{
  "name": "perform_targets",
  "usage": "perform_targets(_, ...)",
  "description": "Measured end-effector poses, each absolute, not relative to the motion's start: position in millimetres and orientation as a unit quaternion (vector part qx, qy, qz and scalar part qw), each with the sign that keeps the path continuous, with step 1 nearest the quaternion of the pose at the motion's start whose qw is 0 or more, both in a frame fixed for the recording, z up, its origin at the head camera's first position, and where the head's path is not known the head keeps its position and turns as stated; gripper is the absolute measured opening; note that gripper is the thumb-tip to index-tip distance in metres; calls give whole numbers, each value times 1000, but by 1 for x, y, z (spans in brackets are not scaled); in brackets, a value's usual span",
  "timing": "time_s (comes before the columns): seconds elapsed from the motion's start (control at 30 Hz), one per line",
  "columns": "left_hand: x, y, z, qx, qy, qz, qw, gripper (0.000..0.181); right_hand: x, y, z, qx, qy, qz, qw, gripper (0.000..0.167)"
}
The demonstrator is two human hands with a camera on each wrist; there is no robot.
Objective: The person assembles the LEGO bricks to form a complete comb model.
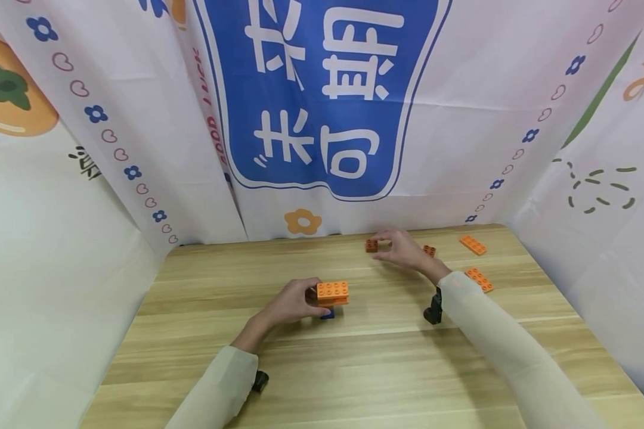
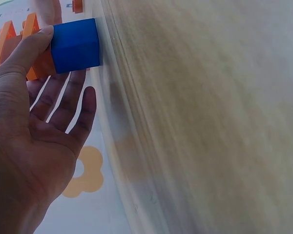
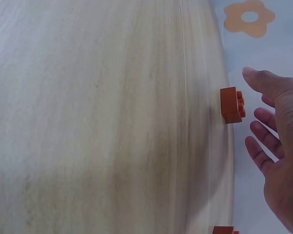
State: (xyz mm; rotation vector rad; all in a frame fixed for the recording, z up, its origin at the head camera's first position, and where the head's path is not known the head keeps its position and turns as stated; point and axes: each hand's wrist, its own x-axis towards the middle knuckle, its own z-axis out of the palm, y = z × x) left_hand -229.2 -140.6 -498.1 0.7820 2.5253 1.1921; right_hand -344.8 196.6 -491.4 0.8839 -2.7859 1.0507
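Sleeve (image 1: 217, 387) nearest — the left hand (image 1: 291, 302) pinches stacked bricks (image 1: 333, 291).

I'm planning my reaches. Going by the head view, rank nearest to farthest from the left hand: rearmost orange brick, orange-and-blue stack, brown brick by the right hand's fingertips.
1. Orange-and-blue stack, in the grip of the left hand.
2. Brown brick, farther back, by the right hand.
3. Rearmost orange brick, at the back right.
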Motion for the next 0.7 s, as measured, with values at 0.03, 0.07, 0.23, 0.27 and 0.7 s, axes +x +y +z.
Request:
perform_targets(0.03, -229, -140, -498, 267, 865, 408, 121, 37, -346, 197, -493, 283, -897, 339, 21, 51)
perform_targets(0.07, -229, -140, -498, 266, 865, 409, 121, 37, -347, 197, -495, 282, -898, 338, 23, 51)
perform_targets(0.23, -228, -140, -497, 263, 865, 409, 122, 39, -352, 199, -503, 278, -899, 337, 33, 52)
perform_targets(0.27, -228, -140, -497, 263, 865, 410, 122, 39, -353, 198, -504, 278, -899, 337, 34, 52)
perform_targets(0.7, -229, -140, -498, 265, 867, 405, 118, 38, -358, 195, -517, 244, -908, 340, 20, 53)
